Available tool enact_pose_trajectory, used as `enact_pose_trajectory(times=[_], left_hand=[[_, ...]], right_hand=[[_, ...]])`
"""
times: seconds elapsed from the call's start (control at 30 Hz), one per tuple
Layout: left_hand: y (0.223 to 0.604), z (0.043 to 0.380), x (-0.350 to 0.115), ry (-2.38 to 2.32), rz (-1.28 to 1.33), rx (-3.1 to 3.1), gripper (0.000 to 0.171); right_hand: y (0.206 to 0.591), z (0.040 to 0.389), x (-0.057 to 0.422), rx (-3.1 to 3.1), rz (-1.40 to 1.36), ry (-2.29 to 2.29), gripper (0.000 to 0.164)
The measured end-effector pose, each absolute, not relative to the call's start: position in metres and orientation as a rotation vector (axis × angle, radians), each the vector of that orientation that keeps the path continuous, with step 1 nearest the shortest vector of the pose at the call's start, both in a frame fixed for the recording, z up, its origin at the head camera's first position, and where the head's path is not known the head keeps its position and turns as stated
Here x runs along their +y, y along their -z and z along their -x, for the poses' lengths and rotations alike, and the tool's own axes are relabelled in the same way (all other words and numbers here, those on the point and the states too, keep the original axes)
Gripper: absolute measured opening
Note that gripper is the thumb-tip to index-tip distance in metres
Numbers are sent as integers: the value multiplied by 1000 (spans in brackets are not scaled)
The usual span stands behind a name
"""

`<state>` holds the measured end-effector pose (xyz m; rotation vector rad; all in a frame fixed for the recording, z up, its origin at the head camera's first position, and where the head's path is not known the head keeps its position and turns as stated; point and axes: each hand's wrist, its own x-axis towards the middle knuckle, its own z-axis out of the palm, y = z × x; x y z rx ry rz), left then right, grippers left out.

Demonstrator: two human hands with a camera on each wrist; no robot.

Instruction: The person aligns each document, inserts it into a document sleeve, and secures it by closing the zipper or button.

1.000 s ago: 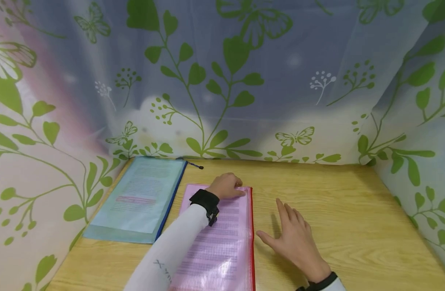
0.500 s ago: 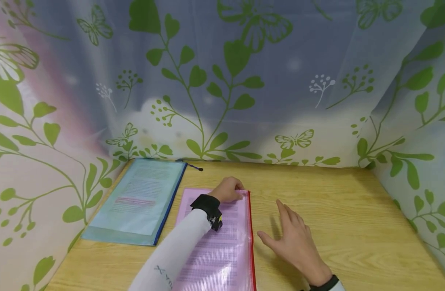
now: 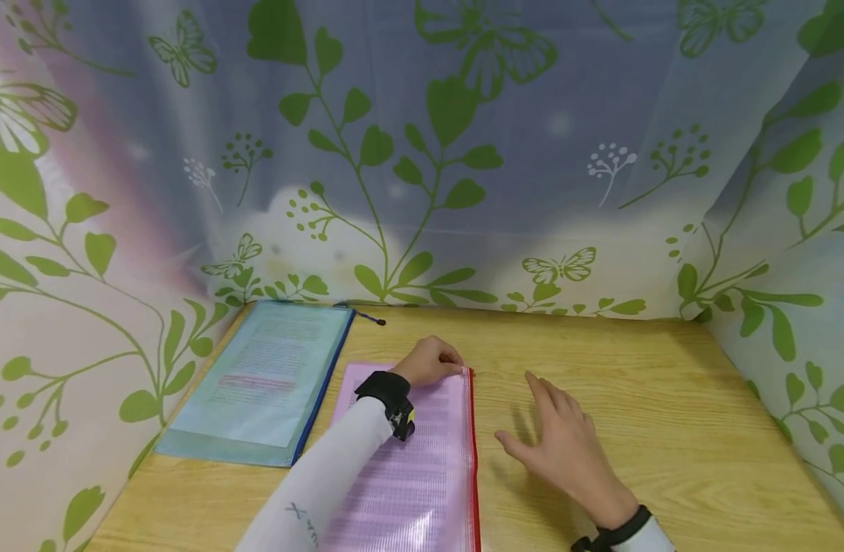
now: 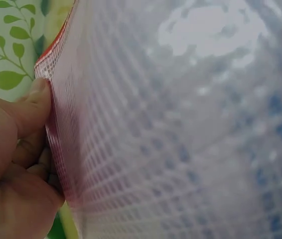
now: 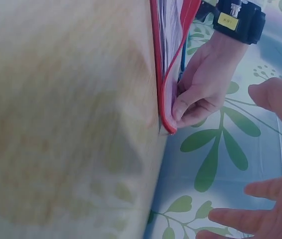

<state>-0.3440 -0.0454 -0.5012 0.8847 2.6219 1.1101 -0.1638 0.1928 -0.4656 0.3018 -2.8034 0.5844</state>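
A pink mesh zip folder (image 3: 411,460) with a red zip edge lies on the table, printed sheets showing through it. My left hand (image 3: 428,362) pinches its far edge near the red-edged corner. In the left wrist view, thumb and fingers of the left hand (image 4: 19,159) grip the mesh edge (image 4: 64,134). From the right wrist view, the red-edged side gapes, with papers (image 5: 167,35) between its two layers. My right hand (image 3: 566,445) is held to the right of the folder, fingers spread and touching nothing.
A blue-green zip folder (image 3: 256,376) with a printed sheet inside lies to the left, a dark zip pull (image 3: 376,320) at its far corner. A leaf-patterned curtain (image 3: 422,153) encloses the wooden table (image 3: 642,406) at the back and both sides.
The far edge of the pink folder has shifted slightly towards me and to the left, and its red side has parted. My left hand now pinches nearer the corner. The right hand barely moved.
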Motion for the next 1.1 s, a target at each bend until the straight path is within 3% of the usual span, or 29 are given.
enact_pose_trajectory(times=[0.8,1.1], left_hand=[[511,350,-48,-1197,-865,2633,8],[520,356,-54,-1300,-846,2587,7]], right_hand=[[435,227,180,-2814,-553,-495,92],[445,269,167,-2839,-605,-460,74]])
